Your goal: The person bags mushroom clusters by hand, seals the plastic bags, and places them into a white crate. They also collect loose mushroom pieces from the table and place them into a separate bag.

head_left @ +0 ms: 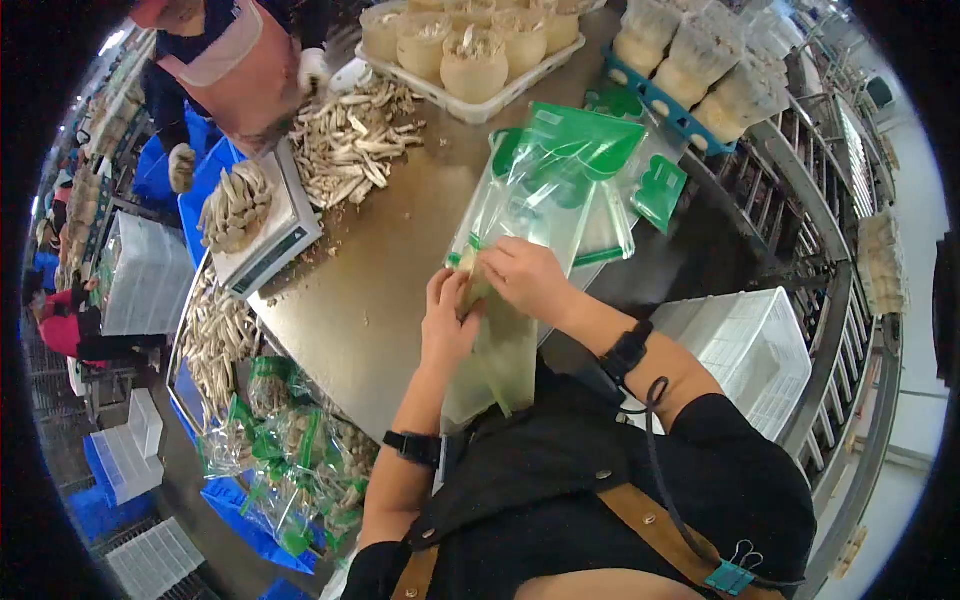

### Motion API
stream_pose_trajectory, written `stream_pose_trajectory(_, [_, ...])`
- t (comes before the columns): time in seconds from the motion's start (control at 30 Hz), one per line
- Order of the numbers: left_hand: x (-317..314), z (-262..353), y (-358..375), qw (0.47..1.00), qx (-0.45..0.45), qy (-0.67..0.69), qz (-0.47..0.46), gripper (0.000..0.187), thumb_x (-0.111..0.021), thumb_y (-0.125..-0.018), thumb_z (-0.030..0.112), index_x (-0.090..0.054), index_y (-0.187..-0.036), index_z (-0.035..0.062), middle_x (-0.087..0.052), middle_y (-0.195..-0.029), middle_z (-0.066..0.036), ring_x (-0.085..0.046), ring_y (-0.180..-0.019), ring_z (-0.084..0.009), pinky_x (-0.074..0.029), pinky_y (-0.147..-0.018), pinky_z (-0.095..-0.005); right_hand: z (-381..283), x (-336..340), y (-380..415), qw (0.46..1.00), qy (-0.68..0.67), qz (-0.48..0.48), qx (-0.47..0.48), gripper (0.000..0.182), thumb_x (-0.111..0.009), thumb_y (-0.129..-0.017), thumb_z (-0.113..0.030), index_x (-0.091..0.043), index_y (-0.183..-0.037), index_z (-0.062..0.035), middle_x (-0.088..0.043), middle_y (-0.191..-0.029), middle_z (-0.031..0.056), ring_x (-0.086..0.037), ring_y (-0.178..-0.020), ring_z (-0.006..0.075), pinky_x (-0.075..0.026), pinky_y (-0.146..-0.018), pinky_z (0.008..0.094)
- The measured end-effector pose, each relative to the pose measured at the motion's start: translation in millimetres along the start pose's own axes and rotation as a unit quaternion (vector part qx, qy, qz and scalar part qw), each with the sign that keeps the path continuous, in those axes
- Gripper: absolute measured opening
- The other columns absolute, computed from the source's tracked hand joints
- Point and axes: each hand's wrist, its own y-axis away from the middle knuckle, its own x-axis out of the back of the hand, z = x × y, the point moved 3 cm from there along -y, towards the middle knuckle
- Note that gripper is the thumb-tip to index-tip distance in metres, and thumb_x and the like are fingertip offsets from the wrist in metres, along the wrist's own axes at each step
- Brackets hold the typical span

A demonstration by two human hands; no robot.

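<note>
Clear plastic bags (500,350) with green print lie in front of me at the table's near edge. My left hand (450,315) has its fingers closed on the left side of a bag's upper part. Close beside it, my right hand (525,278) pinches the same bag near a narrow green-printed edge; the fingertips partly hide the film. Beyond my hands is a stack of flat bags with a bold green panel (585,140). Another green-printed bag piece (660,190) sits to the right of that stack.
A metal table (350,290) carries a heap of loose mushrooms (355,140) and a scale (270,250) bearing a mushroom cluster. Filled bags (290,450) lie left. Jars fill a white tray (490,105) at the back. A white crate (740,340) stands right. A gloved co-worker (240,70) stands opposite.
</note>
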Motion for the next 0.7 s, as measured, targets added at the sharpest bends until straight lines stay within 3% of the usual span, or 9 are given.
stream_pose_trajectory(0.17, [8, 10, 22, 0.995, -0.091, -0.034, 0.005, 0.036, -0.063, -0.078, 0.013, -0.054, -0.114, 0.0125, -0.043, -0.128, -0.01, -0.062, -0.088, -0.0304, -0.052, -0.07, -0.0385, -8, 18, -4, 0.994, -0.086, -0.011, -0.066, 0.01, -0.058, -0.08, -0.015, -0.064, -0.085, -0.0087, -0.055, -0.075, 0.0091, -0.058, -0.071, 0.0279, -0.048, -0.061, 0.0388])
stream_pose_trajectory(0.27, [15, 11, 28, 0.998, -0.049, 0.01, 0.041, 0.037, -0.063, -0.078, 0.011, -0.054, -0.113, 0.0129, -0.043, -0.128, -0.011, -0.06, -0.093, -0.0319, -0.051, -0.073, -0.0394, -19, 19, -10, 0.993, -0.108, -0.038, -0.031, 0.012, -0.057, -0.083, -0.017, -0.065, -0.085, -0.0077, -0.056, -0.077, 0.0094, -0.058, -0.073, 0.0278, -0.048, -0.062, 0.0383])
stream_pose_trajectory(0.33, [26, 12, 31, 0.996, -0.044, 0.017, 0.069, 0.039, -0.063, -0.077, 0.01, -0.053, -0.115, 0.013, -0.043, -0.127, -0.012, -0.059, -0.094, -0.0335, -0.051, -0.075, -0.0394, -32, 28, 2, 0.998, -0.016, -0.059, 0.017, 0.011, -0.057, -0.08, -0.015, -0.063, -0.086, -0.0079, -0.056, -0.076, 0.0094, -0.058, -0.071, 0.0288, -0.047, -0.062, 0.0378])
stream_pose_trajectory(0.37, [30, 13, 34, 0.995, -0.035, 0.024, 0.092, 0.041, -0.063, -0.077, 0.009, -0.051, -0.117, 0.0131, -0.043, -0.126, -0.013, -0.057, -0.095, -0.0351, -0.05, -0.077, -0.0394, -38, 27, 2, 0.998, -0.014, -0.061, 0.023, 0.011, -0.057, -0.08, -0.015, -0.063, -0.086, -0.0079, -0.056, -0.076, 0.0094, -0.058, -0.071, 0.0288, -0.047, -0.062, 0.0378])
stream_pose_trajectory(0.43, [31, 17, 36, 0.995, -0.023, 0.032, 0.089, 0.045, -0.063, -0.077, 0.008, -0.049, -0.119, 0.0141, -0.043, -0.126, -0.014, -0.056, -0.099, -0.0339, -0.049, -0.079, -0.0386, -61, 24, 5, 0.988, 0.004, 0.001, 0.152, 0.013, -0.06, -0.074, -0.009, -0.062, -0.087, -0.0104, -0.054, -0.071, 0.0071, -0.056, -0.066, 0.0275, -0.045, -0.057, 0.0367])
stream_pose_trajectory(0.5, [29, 15, 36, 0.996, -0.029, 0.042, 0.079, 0.048, -0.063, -0.078, 0.007, -0.046, -0.122, 0.0152, -0.043, -0.125, -0.014, -0.055, -0.102, -0.0328, -0.049, -0.081, -0.0378, -74, 14, 4, 0.983, 0.03, -0.019, 0.18, 0.015, -0.06, -0.072, -0.01, -0.06, -0.088, -0.0101, -0.055, -0.071, 0.0063, -0.057, -0.066, 0.0266, -0.046, -0.057, 0.0364])
stream_pose_trajectory(0.57, [26, -1, 40, 0.972, -0.05, 0.153, 0.172, 0.059, -0.062, -0.078, 0.004, -0.038, -0.131, 0.0144, -0.043, -0.125, -0.014, -0.052, -0.108, -0.027, -0.046, -0.085, -0.0345, -78, 17, 1, 0.966, 0.067, -0.013, 0.25, 0.019, -0.059, -0.071, -0.013, -0.058, -0.089, -0.0082, -0.054, -0.072, 0.0049, -0.057, -0.067, 0.024, -0.046, -0.057, 0.0356])
stream_pose_trajectory(0.63, [45, 12, 44, 0.881, 0.132, 0.438, 0.117, 0.067, -0.061, -0.078, 0.0, -0.03, -0.137, 0.0089, -0.044, -0.124, -0.013, -0.049, -0.111, -0.0224, -0.044, -0.089, -0.0315, -82, 24, 16, 0.946, 0.085, 0.008, 0.314, 0.022, -0.057, -0.071, -0.014, -0.057, -0.091, -0.0053, -0.054, -0.074, 0.0044, -0.057, -0.07, 0.0209, -0.046, -0.056, 0.0347])
stream_pose_trajectory(0.7, [50, 9, 38, 0.882, 0.099, 0.458, 0.06, 0.069, -0.059, -0.079, -0.002, -0.026, -0.139, 0.0035, -0.047, -0.122, -0.013, -0.05, -0.109, -0.0219, -0.042, -0.091, -0.0297, -88, 26, 19, 0.932, 0.083, -0.024, 0.351, 0.025, -0.057, -0.072, -0.015, -0.056, -0.094, -0.0036, -0.054, -0.078, 0.005, -0.057, -0.075, 0.0195, -0.046, -0.057, 0.0337])
